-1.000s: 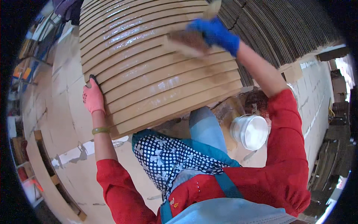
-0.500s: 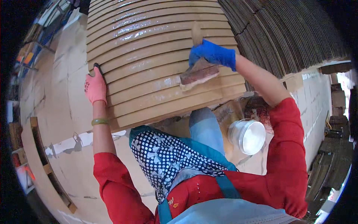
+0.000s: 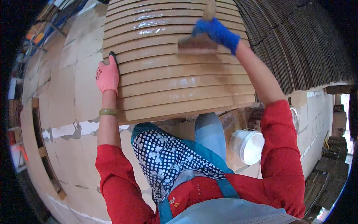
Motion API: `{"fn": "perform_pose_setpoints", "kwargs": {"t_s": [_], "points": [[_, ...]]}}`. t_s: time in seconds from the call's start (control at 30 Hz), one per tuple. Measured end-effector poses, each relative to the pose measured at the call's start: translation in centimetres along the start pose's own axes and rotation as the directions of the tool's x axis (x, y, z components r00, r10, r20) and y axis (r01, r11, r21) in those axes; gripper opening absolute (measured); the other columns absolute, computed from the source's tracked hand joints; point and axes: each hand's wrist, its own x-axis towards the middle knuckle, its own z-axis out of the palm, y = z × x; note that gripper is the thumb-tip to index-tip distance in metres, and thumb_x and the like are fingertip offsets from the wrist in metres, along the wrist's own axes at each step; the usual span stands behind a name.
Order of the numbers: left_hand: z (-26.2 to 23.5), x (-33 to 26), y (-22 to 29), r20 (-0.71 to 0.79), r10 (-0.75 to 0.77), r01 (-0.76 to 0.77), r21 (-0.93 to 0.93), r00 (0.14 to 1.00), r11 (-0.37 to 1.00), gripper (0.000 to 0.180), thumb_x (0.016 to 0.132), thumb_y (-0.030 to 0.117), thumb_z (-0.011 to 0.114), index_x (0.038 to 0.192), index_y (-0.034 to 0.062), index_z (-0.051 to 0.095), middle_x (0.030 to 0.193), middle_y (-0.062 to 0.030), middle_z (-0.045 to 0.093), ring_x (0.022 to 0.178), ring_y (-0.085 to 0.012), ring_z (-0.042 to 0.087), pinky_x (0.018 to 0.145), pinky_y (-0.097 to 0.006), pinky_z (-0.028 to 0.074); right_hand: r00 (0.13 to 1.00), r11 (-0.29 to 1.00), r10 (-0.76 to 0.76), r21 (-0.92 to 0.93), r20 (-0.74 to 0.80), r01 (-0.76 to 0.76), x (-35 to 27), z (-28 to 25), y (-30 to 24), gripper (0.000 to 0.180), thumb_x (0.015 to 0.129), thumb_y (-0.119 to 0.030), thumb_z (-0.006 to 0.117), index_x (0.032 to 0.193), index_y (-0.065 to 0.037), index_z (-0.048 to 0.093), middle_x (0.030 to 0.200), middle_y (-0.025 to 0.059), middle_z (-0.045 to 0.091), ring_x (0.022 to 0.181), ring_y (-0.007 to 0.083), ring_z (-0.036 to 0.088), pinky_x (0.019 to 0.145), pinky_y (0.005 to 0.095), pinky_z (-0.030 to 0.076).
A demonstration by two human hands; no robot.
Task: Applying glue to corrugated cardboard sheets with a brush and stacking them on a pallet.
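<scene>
Overlapping sheets of brown cardboard [image 3: 149, 80] lie before me in a stepped row, with wet, shiny streaks along their exposed strips. My right hand [image 3: 217, 33], in a blue glove, grips a wide brush [image 3: 197, 44] by its wooden handle. The brush's broad head rests on the strips right of the middle, slightly blurred by motion. At the left edge of the stack is my left hand [image 3: 108, 76], in a pink glove with dark fingertips. Its thumb stretches along the edge; its other fingers are mostly hidden at the stack's side.
A white bucket [image 3: 249, 146] with pale contents stands on the floor near my right elbow. Tall stacks of corrugated cardboard [image 3: 294, 44] rise on the right. A wooden pallet [image 3: 41, 142] lies at the far left, on the pale floor [image 3: 74, 164].
My right hand has pushed the brush away from me, up the strips. My left hand stays at the edge of the stack. The whole stack now appears a little further right and lower.
</scene>
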Motion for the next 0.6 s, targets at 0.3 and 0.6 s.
{"fn": "perform_pose_setpoints", "kwargs": {"t_s": [0.3, 0.6], "points": [[2.1, -0.6, 4.7, -0.019, 0.093, -0.094, -0.078, 0.996, 0.993, 0.069, 0.082, 0.057, 0.036, 0.104, -0.0055, 0.054, 0.104, -0.0262, 0.057, 0.1, -0.0382, 0.054, 0.087, -0.042, 0.04, 0.964, 0.428, -0.13, -0.864, 0.233, 0.266, 8.5, -6.2, -0.4, 0.016, 0.074, -0.024, 0.056, 0.07, -0.008, 0.058, 0.062, 0.0091, 0.056, 0.057, 0.0193, 0.053, 0.058, 0.0375, 0.043], [1.5, -0.2, 2.8, 0.023, 0.057, -0.056, -0.046, 0.998, 0.997, 0.066, 0.082, 0.056, 0.036, 0.105, -0.0034, 0.054, 0.105, -0.0251, 0.057, 0.1, -0.0367, 0.054, 0.087, -0.042, 0.04, 0.888, 0.889, 0.22, -0.291, -0.403, -0.353, 13.9, 1.5, -5.3, 0.023, 0.069, -0.029, 0.063, 0.075, -0.006, 0.061, 0.072, 0.0125, 0.06, 0.065, 0.0247, 0.057, 0.062, 0.0378, 0.045]]}}
